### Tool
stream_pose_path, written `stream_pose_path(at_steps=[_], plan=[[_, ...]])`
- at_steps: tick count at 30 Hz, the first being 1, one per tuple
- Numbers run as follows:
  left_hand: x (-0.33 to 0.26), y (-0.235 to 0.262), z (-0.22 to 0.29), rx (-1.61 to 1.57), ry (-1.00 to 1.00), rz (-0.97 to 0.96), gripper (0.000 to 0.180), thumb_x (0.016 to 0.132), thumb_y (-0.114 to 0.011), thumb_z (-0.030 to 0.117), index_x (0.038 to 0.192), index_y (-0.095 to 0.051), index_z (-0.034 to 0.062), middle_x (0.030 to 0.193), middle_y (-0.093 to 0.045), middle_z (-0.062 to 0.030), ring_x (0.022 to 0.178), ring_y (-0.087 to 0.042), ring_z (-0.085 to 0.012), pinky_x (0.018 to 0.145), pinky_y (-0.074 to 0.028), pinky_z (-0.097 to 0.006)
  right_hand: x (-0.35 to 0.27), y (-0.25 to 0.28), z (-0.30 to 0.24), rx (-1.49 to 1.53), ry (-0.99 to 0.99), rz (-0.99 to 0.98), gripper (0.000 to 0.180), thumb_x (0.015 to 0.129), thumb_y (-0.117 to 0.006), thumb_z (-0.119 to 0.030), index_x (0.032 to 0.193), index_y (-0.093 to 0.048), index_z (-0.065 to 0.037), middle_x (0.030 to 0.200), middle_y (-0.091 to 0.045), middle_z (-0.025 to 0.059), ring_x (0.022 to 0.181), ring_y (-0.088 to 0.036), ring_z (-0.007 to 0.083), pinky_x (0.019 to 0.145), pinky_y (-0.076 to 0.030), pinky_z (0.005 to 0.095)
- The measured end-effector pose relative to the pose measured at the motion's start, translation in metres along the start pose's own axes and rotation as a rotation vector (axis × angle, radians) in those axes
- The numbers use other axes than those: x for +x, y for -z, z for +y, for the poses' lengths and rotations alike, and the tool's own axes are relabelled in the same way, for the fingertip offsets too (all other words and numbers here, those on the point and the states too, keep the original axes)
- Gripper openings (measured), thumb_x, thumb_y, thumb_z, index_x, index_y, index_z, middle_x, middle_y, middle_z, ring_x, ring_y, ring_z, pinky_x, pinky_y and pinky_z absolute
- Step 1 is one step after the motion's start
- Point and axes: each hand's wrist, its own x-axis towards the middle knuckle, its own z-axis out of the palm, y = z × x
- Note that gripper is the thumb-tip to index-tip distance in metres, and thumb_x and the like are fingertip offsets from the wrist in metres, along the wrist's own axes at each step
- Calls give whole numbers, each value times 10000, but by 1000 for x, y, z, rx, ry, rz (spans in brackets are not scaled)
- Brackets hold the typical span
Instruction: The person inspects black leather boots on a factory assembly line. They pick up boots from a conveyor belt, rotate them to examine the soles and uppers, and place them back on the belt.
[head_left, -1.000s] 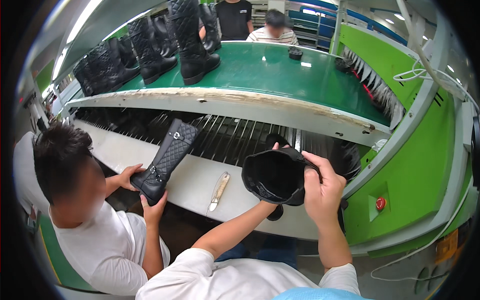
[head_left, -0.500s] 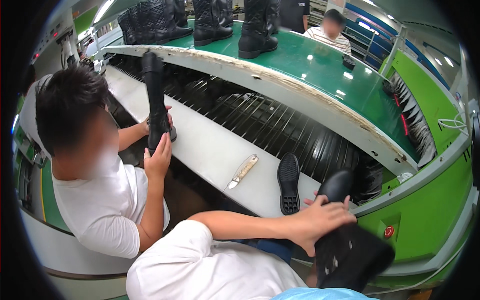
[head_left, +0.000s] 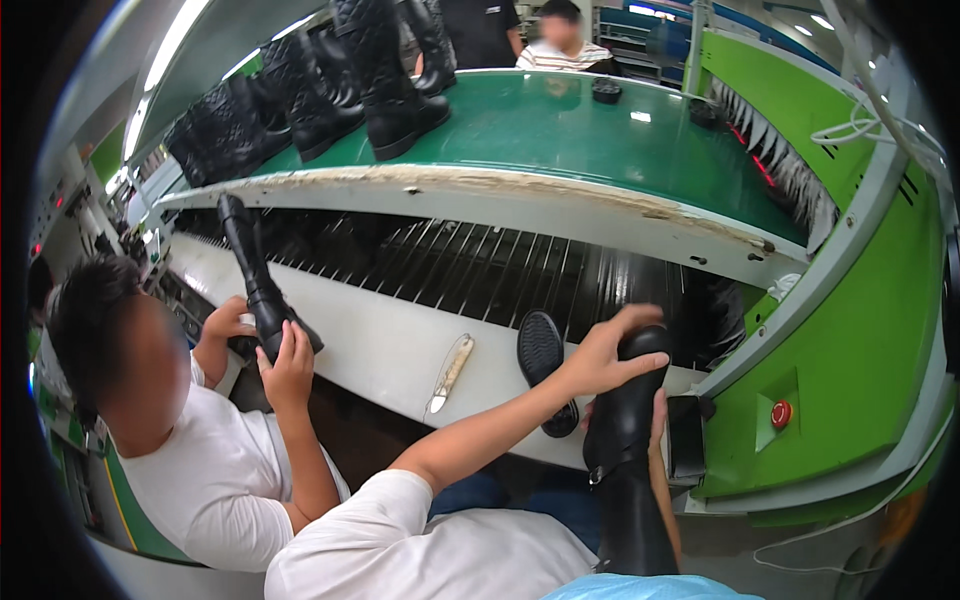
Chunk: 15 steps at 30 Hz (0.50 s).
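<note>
Left hand (head_left: 600,358), fingers spread, presses on the toe of a black boot (head_left: 625,440) held upright at the edge of the white bench (head_left: 380,345). Right hand (head_left: 657,425), mostly hidden behind the shaft, appears to grip it from the far side; its closure cannot be told. The boot's glossy leather looks smooth and probably slippery; the tall shaft seems soft and likely to fold, so the stiff foot and heel offer the surer hold. A second black boot's sole (head_left: 545,365) lies just beside the hand, a pale tool (head_left: 450,372) near. A co-worker (head_left: 190,440) at left holds another boot (head_left: 255,275). Boots (head_left: 350,90) stand on the green belt (head_left: 600,140) above.
</note>
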Motion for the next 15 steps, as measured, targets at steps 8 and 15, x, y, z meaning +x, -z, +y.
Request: stream_pose_path(at_steps=[8, 15], plan=[[-17, -1, 22, 0, 219, 22, 465, 1049, -847, 228, 1437, -685, 30, 1249, -837, -113, 1159, -790, -200, 1039, -624, -369, -34, 9, 21, -264, 149, 155, 970, 1062, -541, -806, 1547, -526, 33, 1216, -757, 197, 1007, -781, 231, 877, -642, 349], [-24, 10, 23, 146, 155, 68, 543, 1008, -898, 339, 1405, -713, 19, 1358, -769, -200, 1259, -766, -302, 1075, -601, -406, -31, 7, 25, -179, 21, 71, 1123, 983, -528, -947, 1488, -590, 54, 1210, -777, 182, 1016, -803, 224, 856, -660, 323]])
